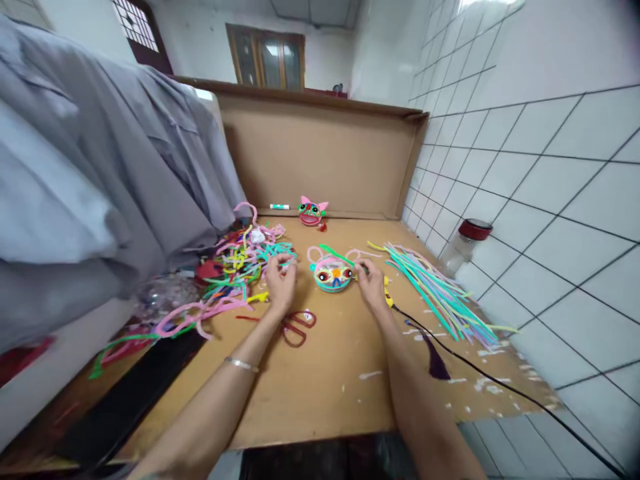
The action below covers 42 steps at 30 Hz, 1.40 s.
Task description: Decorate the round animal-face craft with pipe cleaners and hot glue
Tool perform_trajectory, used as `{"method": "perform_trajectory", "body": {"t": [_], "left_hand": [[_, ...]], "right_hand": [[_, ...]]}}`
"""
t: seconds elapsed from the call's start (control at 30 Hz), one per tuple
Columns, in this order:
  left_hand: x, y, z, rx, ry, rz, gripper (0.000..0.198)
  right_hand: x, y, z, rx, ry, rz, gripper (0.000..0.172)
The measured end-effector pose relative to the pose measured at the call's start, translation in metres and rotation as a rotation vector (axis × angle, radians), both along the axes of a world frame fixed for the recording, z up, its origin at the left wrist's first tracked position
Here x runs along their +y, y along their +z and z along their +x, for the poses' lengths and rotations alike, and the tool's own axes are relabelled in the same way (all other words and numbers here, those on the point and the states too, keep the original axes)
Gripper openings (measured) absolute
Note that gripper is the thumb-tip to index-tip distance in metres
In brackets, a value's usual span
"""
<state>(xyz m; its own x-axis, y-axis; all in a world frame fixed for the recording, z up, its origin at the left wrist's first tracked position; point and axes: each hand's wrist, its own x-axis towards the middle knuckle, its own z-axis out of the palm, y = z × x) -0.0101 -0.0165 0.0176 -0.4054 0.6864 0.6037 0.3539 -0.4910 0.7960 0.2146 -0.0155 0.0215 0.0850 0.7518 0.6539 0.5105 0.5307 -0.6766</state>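
Observation:
A small round craft animal face (pixel 333 279) with big eyes, an orange nose and pipe-cleaner trim sits mid-table between my hands. My right hand (pixel 371 281) is at its right side, fingers pinched at the end of a green pipe cleaner (pixel 336 253) that runs behind the face's top. My left hand (pixel 281 283) is raised to the left of the face, beside the heap of cut pipe cleaners (pixel 237 263). Its fingers are curled together; what they hold, if anything, is too small to tell. Red-handled scissors (pixel 295 331) lie partly under my left forearm.
A yellow glue gun (pixel 388 297) with a black cord lies behind my right hand. Farther right are a bundle of long pipe cleaners (pixel 440 293), a purple tassel (pixel 436 360) and a red-lidded jar (pixel 465 243). A finished-looking pink-eared face (pixel 311 212) and marker (pixel 279 207) stand at the back.

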Motion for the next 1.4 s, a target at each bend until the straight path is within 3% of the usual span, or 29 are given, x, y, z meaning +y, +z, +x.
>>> {"method": "perform_trajectory", "body": {"t": [0.1, 0.2, 0.27, 0.43, 0.77, 0.87, 0.97, 1.03, 1.1, 1.2, 1.4], "left_hand": [[-0.026, 0.017, 0.006, 0.434, 0.092, 0.235, 0.018], [-0.044, 0.029, 0.017, 0.734, 0.114, 0.291, 0.018], [-0.049, 0.032, 0.023, 0.846, 0.085, 0.227, 0.018], [-0.053, 0.029, 0.021, 0.965, -0.003, 0.025, 0.028], [-0.055, 0.025, 0.003, 0.861, -0.162, -0.029, 0.025], [-0.05, 0.026, -0.005, 0.808, -0.121, 0.028, 0.023], [-0.043, 0.031, -0.022, 0.588, 0.053, 0.086, 0.023], [-0.04, 0.036, -0.035, 0.373, 0.127, 0.108, 0.022], [-0.038, 0.04, -0.046, 0.192, 0.165, 0.104, 0.022], [-0.038, 0.041, -0.051, 0.039, 0.186, 0.09, 0.02], [-0.043, 0.041, -0.04, 0.033, 0.095, 0.062, 0.021]], "right_hand": [[-0.014, 0.015, -0.011, -0.108, 0.039, 0.091, 0.022], [-0.03, 0.028, -0.03, -0.335, 0.106, 0.195, 0.025], [-0.038, 0.03, -0.042, -0.472, 0.1, 0.26, 0.028], [-0.04, 0.018, -0.051, -0.573, 0.048, 0.379, 0.028], [-0.04, 0.009, -0.064, -0.629, -0.02, 0.375, 0.027], [-0.046, 0.012, -0.07, -0.541, -0.04, 0.357, 0.026], [-0.059, 0.016, -0.079, -0.469, -0.029, 0.314, 0.026], [-0.071, 0.016, -0.088, -0.59, 0.099, 0.196, 0.026], [-0.084, 0.014, -0.098, -0.781, 0.216, -0.023, 0.025], [-0.096, 0.011, -0.113, -0.998, 0.284, -0.291, 0.026], [-0.099, 0.013, -0.114, -0.98, 0.381, -0.357, 0.032]]}}
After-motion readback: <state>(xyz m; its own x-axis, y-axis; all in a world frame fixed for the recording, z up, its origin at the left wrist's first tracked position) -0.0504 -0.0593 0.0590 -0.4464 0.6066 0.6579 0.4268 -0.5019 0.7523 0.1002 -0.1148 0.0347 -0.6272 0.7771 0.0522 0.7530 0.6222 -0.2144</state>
